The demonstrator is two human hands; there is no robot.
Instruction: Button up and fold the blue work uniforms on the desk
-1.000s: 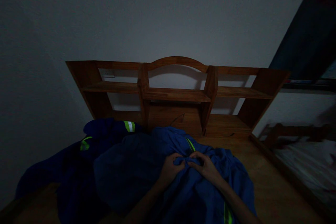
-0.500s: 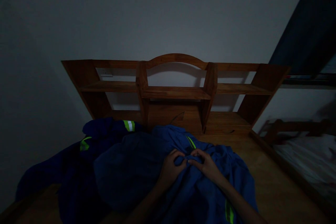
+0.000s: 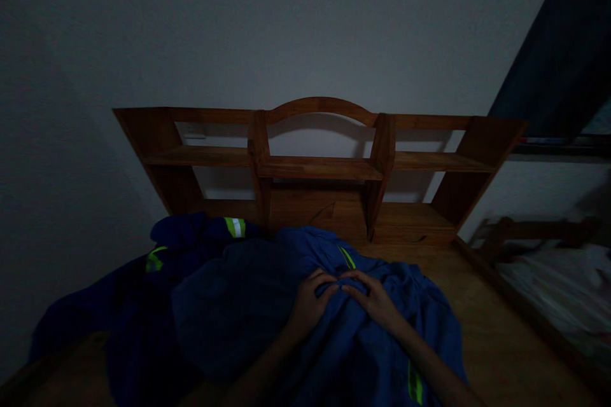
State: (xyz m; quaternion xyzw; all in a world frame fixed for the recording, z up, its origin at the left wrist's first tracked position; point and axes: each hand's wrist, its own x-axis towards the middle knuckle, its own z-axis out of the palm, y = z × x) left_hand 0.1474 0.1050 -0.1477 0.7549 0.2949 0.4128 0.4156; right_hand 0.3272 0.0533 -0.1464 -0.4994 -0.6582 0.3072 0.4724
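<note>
A blue work garment (image 3: 401, 305) with yellow-green strips lies crumpled on the wooden desk surface in front of me. My left hand (image 3: 310, 300) pinches a fold of its cloth between thumb and fingers. Close against it, my right hand (image 3: 371, 297) pinches the same fold from the other side, and the fingertips of both hands almost meet. Whatever small part sits between the fingertips is too dark to make out. To the left is a darker blue garment (image 3: 186, 248) with yellow-green and silver reflective bands.
A wooden shelf unit (image 3: 319, 168) with an arched top stands against the wall behind the clothes. Bare wooden surface (image 3: 491, 311) shows at the right, bounded by a raised edge. Beyond it lies pale striped cloth (image 3: 563, 286). A dark curtain (image 3: 563, 57) hangs at upper right.
Both hands stay at the same fold. The right fingers have shifted slightly left and the fingertips have drawn a little closer together. The garments lie as before.
</note>
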